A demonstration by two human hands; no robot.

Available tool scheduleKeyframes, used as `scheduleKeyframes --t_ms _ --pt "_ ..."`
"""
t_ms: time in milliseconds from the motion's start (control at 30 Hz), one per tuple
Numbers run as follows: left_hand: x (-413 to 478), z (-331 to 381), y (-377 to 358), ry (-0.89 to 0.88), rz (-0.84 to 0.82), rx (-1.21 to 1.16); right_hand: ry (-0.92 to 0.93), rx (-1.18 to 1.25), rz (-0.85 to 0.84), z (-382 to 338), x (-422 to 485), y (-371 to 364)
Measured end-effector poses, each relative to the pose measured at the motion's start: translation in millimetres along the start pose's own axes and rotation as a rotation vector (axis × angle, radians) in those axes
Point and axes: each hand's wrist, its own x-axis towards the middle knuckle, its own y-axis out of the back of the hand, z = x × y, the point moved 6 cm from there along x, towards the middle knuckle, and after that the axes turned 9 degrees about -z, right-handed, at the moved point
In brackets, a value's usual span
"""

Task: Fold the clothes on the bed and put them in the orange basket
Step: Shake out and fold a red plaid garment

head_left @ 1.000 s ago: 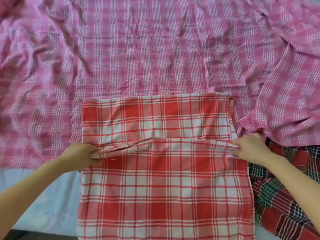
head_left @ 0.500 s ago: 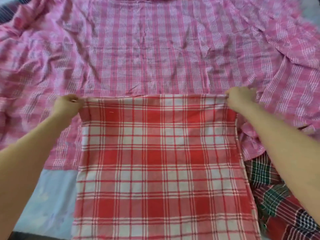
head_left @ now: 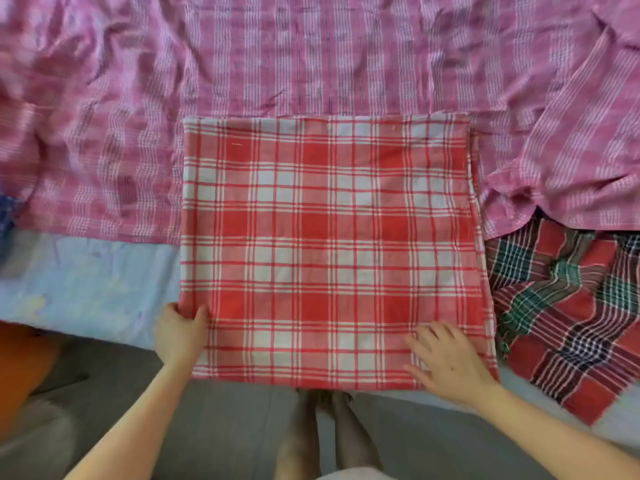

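Probably a home bedroom: checked cloths spread over a bed, bare feet on grey floor.

The folded cloth is red-and-white check, the spread cloth pink check, the crumpled cloth red-green-navy plaid, the bed pale blue.

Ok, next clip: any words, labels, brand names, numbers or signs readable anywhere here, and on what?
None can be read.
The red-and-white checked cloth, pink checked cloth, red-and-green plaid cloth and pale blue sheet show only patterns, with no tag or label in view.
The orange basket is blurred and shows no lettering.
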Motion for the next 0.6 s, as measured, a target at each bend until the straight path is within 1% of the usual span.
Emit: scheduleKeyframes --t_ms 67,133,233,300,367,433,500,533,600 --pt "-13.9 -28.3 -2.7 0.093 -0.018 -0.008 -0.031 -0.068 -0.169 -0.9 -22.9 -30.2" --pt "-25.1 -51.4 -5.8 0.182 -0.049 -0.100 -0.076 -0.046 -0.263 -0.6 -33.6 -45.5" --pt "-33.2 -75.7 -12.8 0.237 -0.146 -0.308 -0.107 -0.065 -0.260 -2.8 -32.9 -44.7" --pt "-39.6 -84.7 -13.1 0.266 -0.229 -0.339 -0.113 -0.058 -0.259 3.3 -29.2 -40.4" --pt "-45.1 -88.4 -7.5 0.273 -0.287 -0.353 -0.105 -0.022 -0.195 9.7 -30.8 -32.0" --pt "-49.2 -86.7 0.0 0.260 -0.383 -0.460 -0.130 0.104 -0.084 17.8 -34.6 -16.0" --pt "-52.5 -77.7 10.9 0.257 -0.482 -0.605 -0.234 0.327 0.060 35.8 -40.9 1.4" --pt "-52.3 -70.9 18.2 0.237 -0.497 -0.627 -0.314 0.466 0.094 49.7 -43.3 10.6" --pt "-48.4 -49.0 38.1 0.160 -0.472 -0.637 -0.487 0.774 0.083 82.4 -42.7 26.9"
